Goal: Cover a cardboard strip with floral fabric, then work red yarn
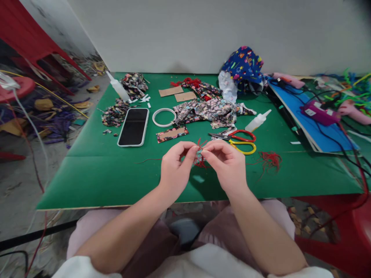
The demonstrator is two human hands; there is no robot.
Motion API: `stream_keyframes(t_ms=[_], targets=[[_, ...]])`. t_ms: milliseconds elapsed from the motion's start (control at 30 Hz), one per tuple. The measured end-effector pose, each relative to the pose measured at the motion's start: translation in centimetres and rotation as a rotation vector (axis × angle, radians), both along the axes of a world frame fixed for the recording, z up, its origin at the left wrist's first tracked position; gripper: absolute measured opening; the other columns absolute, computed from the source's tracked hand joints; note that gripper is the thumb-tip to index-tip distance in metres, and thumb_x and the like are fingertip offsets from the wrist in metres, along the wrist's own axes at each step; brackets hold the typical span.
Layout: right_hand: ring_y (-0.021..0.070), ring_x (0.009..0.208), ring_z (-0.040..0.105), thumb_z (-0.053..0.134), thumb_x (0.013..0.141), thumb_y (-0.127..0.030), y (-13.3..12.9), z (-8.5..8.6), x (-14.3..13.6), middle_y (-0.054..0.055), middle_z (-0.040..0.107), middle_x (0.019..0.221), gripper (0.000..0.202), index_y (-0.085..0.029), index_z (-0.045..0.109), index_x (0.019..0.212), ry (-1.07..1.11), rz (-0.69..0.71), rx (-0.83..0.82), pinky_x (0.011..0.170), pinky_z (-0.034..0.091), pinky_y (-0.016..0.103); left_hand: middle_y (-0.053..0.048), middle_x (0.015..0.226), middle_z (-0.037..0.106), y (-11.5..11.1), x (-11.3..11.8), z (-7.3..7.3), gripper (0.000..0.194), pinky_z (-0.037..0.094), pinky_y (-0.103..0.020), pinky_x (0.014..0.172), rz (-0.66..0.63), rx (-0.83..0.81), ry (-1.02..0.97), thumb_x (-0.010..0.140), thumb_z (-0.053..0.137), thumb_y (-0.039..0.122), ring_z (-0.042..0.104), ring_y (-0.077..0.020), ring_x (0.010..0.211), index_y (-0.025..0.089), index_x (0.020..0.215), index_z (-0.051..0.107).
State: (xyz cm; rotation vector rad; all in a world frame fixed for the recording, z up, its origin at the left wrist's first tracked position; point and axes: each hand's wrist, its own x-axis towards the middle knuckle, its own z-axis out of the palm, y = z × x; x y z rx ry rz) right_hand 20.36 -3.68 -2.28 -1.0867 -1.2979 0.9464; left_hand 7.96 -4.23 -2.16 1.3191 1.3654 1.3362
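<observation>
Over the front of the green table, my left hand (177,164) and my right hand (227,162) meet fingertip to fingertip. Both are closed in a pinch on red thread (202,143), whose loose ends stick up between them. More red strands hang just below the fingertips. Right behind my right hand lie scissors (242,142) with one red and one yellow handle. A tangle of red thread (271,160) rests to the right. A floral strip with brown card (172,134) lies beyond my left hand.
On the green table (101,181) are a phone (133,127), a white ring (164,117), floral cloth (208,111), brown cards (171,91) and two white glue bottles (118,88). At right, a blue board (307,116) carries cables and a purple device (320,112). A pale wall (179,34) stands behind.
</observation>
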Motion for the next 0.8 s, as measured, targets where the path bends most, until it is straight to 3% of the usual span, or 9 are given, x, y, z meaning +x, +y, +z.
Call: stream_keyframes(t_ms=[667, 800], targets=[[0.0130, 0.077, 0.059, 0.068, 0.071, -0.021, 0.1, 0.1, 0.6, -0.001, 0.063, 0.077, 0.005, -0.023, 0.064, 0.072, 0.052, 0.094, 0.011, 0.070, 0.049, 0.027, 0.001, 0.067, 0.063, 0.2, -0.9, 0.8, 0.013, 0.039, -0.022, 0.061, -0.085, 0.264, 0.355, 0.082, 0.056, 0.024, 0.052, -0.0109, 0.061, 0.021, 0.072, 0.063], [0.0132, 0.077, 0.058, 0.068, 0.072, -0.021, 0.3, 0.0, 1.1, -0.001, 0.062, 0.077, 0.005, -0.022, 0.063, 0.073, 0.032, 0.155, 0.032, 0.070, 0.048, 0.027, 0.002, 0.067, 0.063, 0.4, -1.3, 0.9, 0.013, 0.040, -0.021, 0.060, -0.156, 0.323, 0.391, 0.082, 0.056, 0.022, 0.053, -0.0102, 0.061, 0.019, 0.072, 0.063]])
